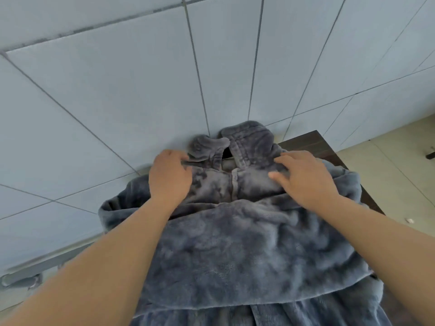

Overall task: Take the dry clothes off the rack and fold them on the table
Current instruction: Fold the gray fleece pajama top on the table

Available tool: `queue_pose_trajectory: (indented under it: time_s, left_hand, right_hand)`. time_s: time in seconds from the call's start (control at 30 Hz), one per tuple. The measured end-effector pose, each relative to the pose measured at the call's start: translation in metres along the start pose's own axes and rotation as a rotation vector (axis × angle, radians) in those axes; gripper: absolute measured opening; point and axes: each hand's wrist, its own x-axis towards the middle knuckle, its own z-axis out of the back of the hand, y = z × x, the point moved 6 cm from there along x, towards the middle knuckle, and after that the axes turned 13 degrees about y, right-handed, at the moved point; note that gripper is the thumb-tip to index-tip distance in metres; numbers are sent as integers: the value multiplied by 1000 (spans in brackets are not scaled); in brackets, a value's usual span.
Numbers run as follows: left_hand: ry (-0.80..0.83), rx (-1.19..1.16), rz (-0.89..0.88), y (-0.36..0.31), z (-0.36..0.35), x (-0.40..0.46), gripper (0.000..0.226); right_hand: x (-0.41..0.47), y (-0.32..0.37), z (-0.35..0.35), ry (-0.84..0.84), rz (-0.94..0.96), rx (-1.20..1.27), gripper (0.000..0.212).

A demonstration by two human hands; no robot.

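— While you look down over my arms, where is the garment?

— Spread across the dark wooden table (pixel 313 147), a thick grey fleece robe (pixel 235 243) that covers nearly all of the top. Only the far right corner of the wood shows bare. Its lower part is folded up over the middle, and the near end runs out of view at the bottom edge.

— And your left hand?

— My left hand (pixel 169 177) lies on the robe near the collar (pixel 237 142), on the left shoulder side. Its fingertips are bent down into the fleece at the base of the collar flap; I cannot tell whether they pinch the cloth or only press it.

— The right one?

— My right hand (pixel 303 177) lies on the opposite shoulder, fingers (pixel 282 161) spread and fairly straight, flat against the pile. It holds nothing; it presses.

— What about the collar itself?

— It stands up between my two hands, against the pale blue tiled wall (pixel 141 90), with a dark gap in the middle.

— Anything else around?

— Beige floor tiles (pixel 388 161) to the right of the table, and a grey metal bar (pixel 35 267) low on the left.
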Motion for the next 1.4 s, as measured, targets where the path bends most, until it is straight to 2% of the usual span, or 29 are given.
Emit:
queue_pose_trajectory:
  time_s: [0.07, 0.13, 0.2, 0.23, 0.3, 0.37, 0.4, 0.47, 0.5, 0.57, 0.63, 0.67, 0.7, 0.8, 0.87, 0.93, 1.0, 1.07, 1.1, 1.13, 1.17, 1.2, 1.27, 1.3, 1.33, 1.4]
  left_hand:
    - [53, 104, 95, 22, 7, 11, 33]
    - [209, 172, 196, 43, 0, 20, 51]
    - [325, 139, 236, 56, -9, 22, 67]
    - [350, 92, 229, 58, -12, 23, 71]
    - [359, -178, 237, 59, -11, 23, 64]
    - [424, -551, 311, 62, -7, 24, 51]
    - [495, -680, 339, 61, -2, 23, 46]
    - [631, -852, 357, 56, 8, 17, 42]
    - [669, -906, 328, 53, 14, 16, 38]
    - [613, -949, 210, 49, 27, 16, 14]
    - [524, -973, 120, 43, 42, 10, 22]
    - [543, -991, 90, 40, 46, 4, 27]
    - [586, -997, 73, 40, 48, -1, 33]
    - [853, -940, 33, 30, 52, -26, 64]
    - [914, -875, -49, 20, 56, -41, 63]
    - [845, -765, -174, 12, 62, -57, 48]
    - [814, -555, -273, 11, 59, -79, 36]
    - [975, -86, -330, 17, 34, -110, 41]
    - [1070, 150, -320, 25, 19, -122, 43]
    - [1093, 303, -305, 31, 9, -129, 40]
    - [1032, 361, -284, 30, 4, -130, 35]
    - [877, 337, -262, 22, 7, -128, 30]
    - [396, 208, -271, 0, 24, -124, 19]
    - [217, 167, -317, -13, 27, -130, 18]
    - [138, 164, -364, -24, 21, -139, 29]
    - [185, 243, -409, -33, -7, -162, 58]
  right_hand:
    - [16, -8, 9, -9, -87, 93, 55]
    - [33, -18, 5, 100, -187, 204, 73]
    - [43, -23, -5, 209, -248, 347, 88]
    - [46, -25, -7, 214, -258, 430, 89]
    - [47, -24, -6, 201, -284, 657, 73]
    - [46, -20, -7, 312, -321, 900, 57]
    - [44, -18, -5, 377, -338, 994, 59]
    - [42, -17, 3, 442, -344, 1174, 66]
    - [39, -16, 12, 439, -329, 1245, 63]
    - [31, -16, 32, 374, -246, 1283, 47]
    - [19, -14, 54, 283, -133, 1226, 29]
    - [10, -13, 64, 240, -85, 1171, 29]
    - [2, -11, 71, 200, -40, 1097, 30]
    - [-30, -6, 89, 65, 7, 808, 24]
    - [-55, 0, 93, 13, 23, 620, 18]
    - [-82, 10, 94, -150, 142, 294, 12]
    - [-107, 16, 70, -159, 290, -34, 9]
    - [-129, 5, 15, 56, 419, -363, 19]
    - [-139, -1, -9, 147, 469, -474, 17]
    - [-146, -2, -22, 197, 496, -498, 13]
    - [-151, 2, -24, 185, 479, -431, 10]
    - [-152, 8, -15, 100, 417, -280, 13]
    - [-146, 22, 8, -117, 238, 36, 17]
    - [-143, 30, 13, -211, 172, 104, 16]
    - [-139, 40, 8, -225, 151, 118, 16]
    - [-138, 60, -20, -61, 161, 25, 50]
